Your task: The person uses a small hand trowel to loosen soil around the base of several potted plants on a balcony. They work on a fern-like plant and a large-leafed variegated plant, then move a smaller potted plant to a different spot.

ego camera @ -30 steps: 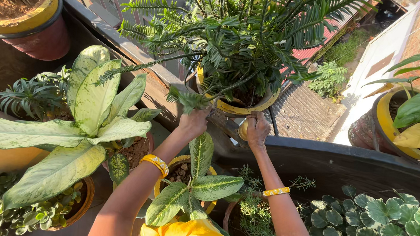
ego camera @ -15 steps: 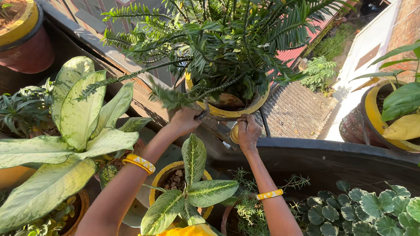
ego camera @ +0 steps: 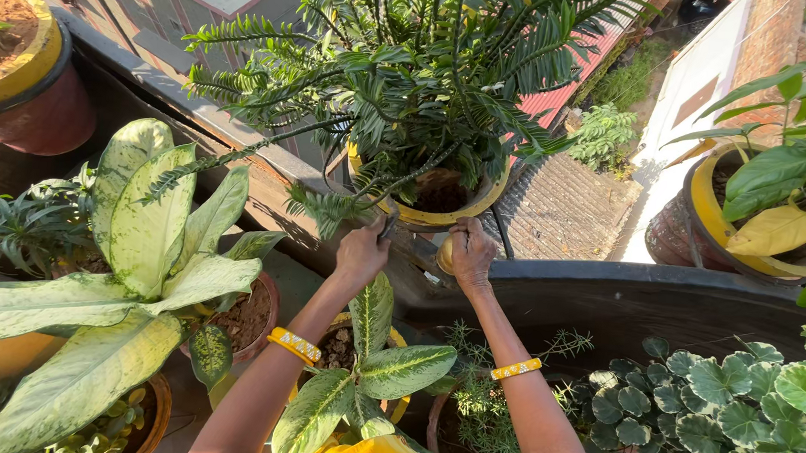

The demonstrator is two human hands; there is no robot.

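From the head camera, looking down, both arms reach up and away from the body toward a yellow-rimmed pot [ego camera: 466,214] that stands on a dark ledge [ego camera: 666,300] and holds a fern-like plant [ego camera: 424,75] with long, drooping dark green fronds. The left hand [ego camera: 363,252] is curled closed at the near edge of that pot, just under a hanging frond, with what looks like a thin dark stem or tool passing up from its grip; what exactly it clasps cannot be told. The right hand [ego camera: 471,251] is also closed, fingers folded over the pot's rim on the near side, just beside the left hand. Each wrist carries 1 yellow bangle: the left bangle [ego camera: 295,346] and the right bangle [ego camera: 516,369]. Between the forearms, lower in the view, a small potted plant [ego camera: 368,368] with speckled green leaves rises from a yellow pot. To the left stands a large plant with broad pale, mottled leaves [ego camera: 143,235], its terracotta pot [ego camera: 257,316] partly hidden. At the upper left a red pot with a yellow rim [ego camera: 26,82] holds bare soil. On the right, another yellow-rimmed pot [ego camera: 710,217] bears glossy leaves, 1 of them yellowed. A mass of round scalloped leaves [ego camera: 743,416] fills the lower right corner, and a feathery fine-leaved plant [ego camera: 484,415] sits beside the right forearm.
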